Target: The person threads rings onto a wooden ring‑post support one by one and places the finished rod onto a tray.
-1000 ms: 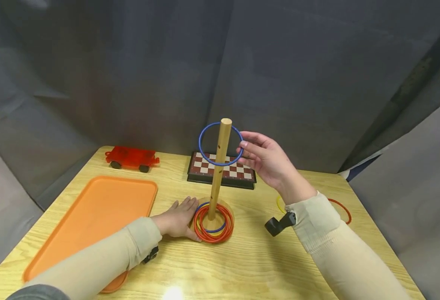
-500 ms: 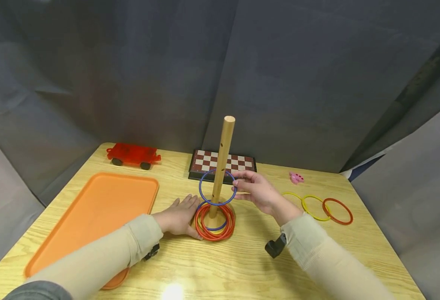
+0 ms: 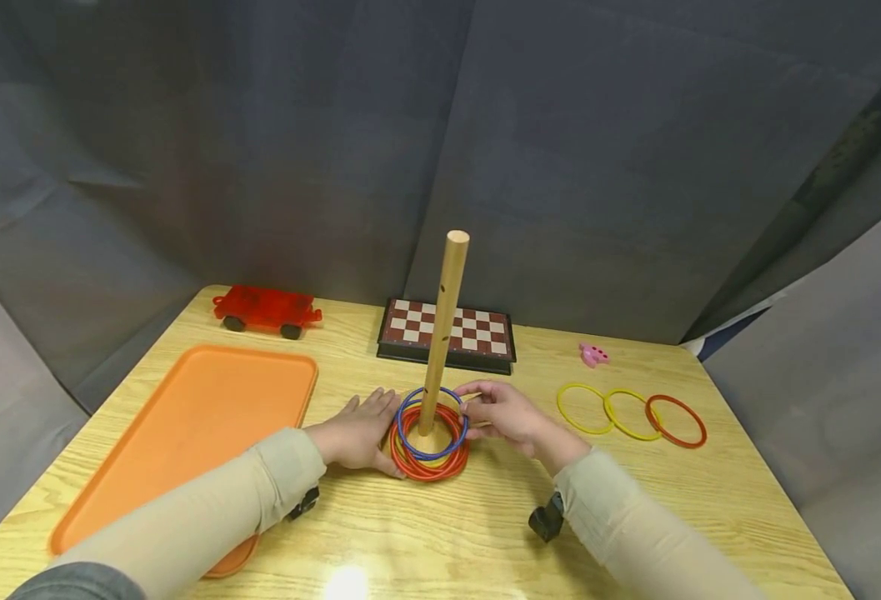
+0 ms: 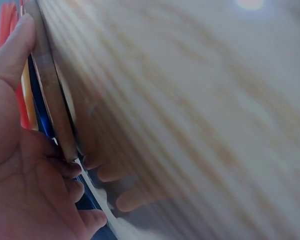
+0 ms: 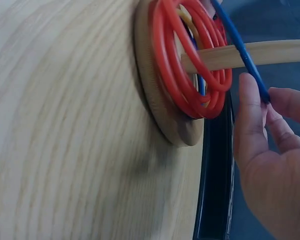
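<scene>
A wooden peg (image 3: 443, 325) stands upright on a round wooden base (image 5: 162, 95). Red rings (image 5: 172, 75), with yellow and blue ones among them, lie stacked round its foot. My right hand (image 3: 511, 417) pinches a blue ring (image 5: 245, 55) between thumb and fingers at its right side. That ring encircles the peg low down, just above the stack in the right wrist view. My left hand (image 3: 361, 429) rests with spread fingers against the left side of the base, its thumb (image 4: 20, 45) along the near edge.
An orange tray (image 3: 207, 417) lies on the left, a red toy wagon (image 3: 267, 310) behind it. A folded chessboard (image 3: 478, 337) sits behind the peg. To the right are two yellow rings (image 3: 583, 430), a red ring (image 3: 703, 429) and a small pink piece (image 3: 593, 355).
My right hand has lowered the blue ring down the peg, from near its top to just over the stack. The left hand has stayed at the base.
</scene>
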A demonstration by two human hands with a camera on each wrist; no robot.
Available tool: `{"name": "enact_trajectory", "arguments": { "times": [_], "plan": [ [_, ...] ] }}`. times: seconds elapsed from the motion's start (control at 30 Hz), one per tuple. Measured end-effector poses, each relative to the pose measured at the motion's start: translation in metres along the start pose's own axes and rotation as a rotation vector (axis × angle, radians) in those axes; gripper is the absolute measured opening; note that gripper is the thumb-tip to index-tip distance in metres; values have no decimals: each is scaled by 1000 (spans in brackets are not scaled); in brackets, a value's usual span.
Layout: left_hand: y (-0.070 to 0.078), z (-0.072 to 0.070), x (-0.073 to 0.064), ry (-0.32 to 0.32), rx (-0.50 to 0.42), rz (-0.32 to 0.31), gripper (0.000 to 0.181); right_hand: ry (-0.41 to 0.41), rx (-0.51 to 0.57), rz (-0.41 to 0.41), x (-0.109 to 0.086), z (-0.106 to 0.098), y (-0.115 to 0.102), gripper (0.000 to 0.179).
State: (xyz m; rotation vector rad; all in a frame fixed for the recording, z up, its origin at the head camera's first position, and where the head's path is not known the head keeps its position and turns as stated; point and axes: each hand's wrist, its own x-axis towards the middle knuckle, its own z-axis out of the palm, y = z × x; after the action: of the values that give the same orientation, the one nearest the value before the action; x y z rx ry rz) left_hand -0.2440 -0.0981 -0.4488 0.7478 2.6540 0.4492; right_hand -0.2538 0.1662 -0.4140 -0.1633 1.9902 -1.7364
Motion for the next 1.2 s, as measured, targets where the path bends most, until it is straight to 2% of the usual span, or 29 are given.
{"name": "enact_trajectory", "arguments": {
  "times": [0.2, 0.37, 0.57, 0.7, 0.83, 0.93, 1.03, 1.2],
  "plan": [
    [-1, -2, 1, -17, 14, -1, 121, 21, -34, 6, -2, -1, 3, 32],
    [-3, -1, 1, -13, 26, 4, 121, 30, -109, -22, -4, -5, 2, 33],
    [-3, 0, 1, -2, 28, 9, 121, 66, -108, -61, -13, -31, 1, 39],
    [-2, -1, 0, 2, 27, 4, 121, 147, -85, -86, -25, -65, -1, 43],
    [-1, -2, -1, 3, 26, 0, 120, 284, -33, -97, -43, -116, 2, 53],
    [-1, -1, -2, -1, 22, 1, 120, 398, -13, -97, -57, -156, 10, 63],
    [-1, 0, -2, -5, 13, 3, 120, 485, -36, -90, -70, -190, 21, 74],
    [-1, 1, -2, -9, 5, 5, 120, 610, -74, -40, -94, -229, 42, 87]
  ]
}}
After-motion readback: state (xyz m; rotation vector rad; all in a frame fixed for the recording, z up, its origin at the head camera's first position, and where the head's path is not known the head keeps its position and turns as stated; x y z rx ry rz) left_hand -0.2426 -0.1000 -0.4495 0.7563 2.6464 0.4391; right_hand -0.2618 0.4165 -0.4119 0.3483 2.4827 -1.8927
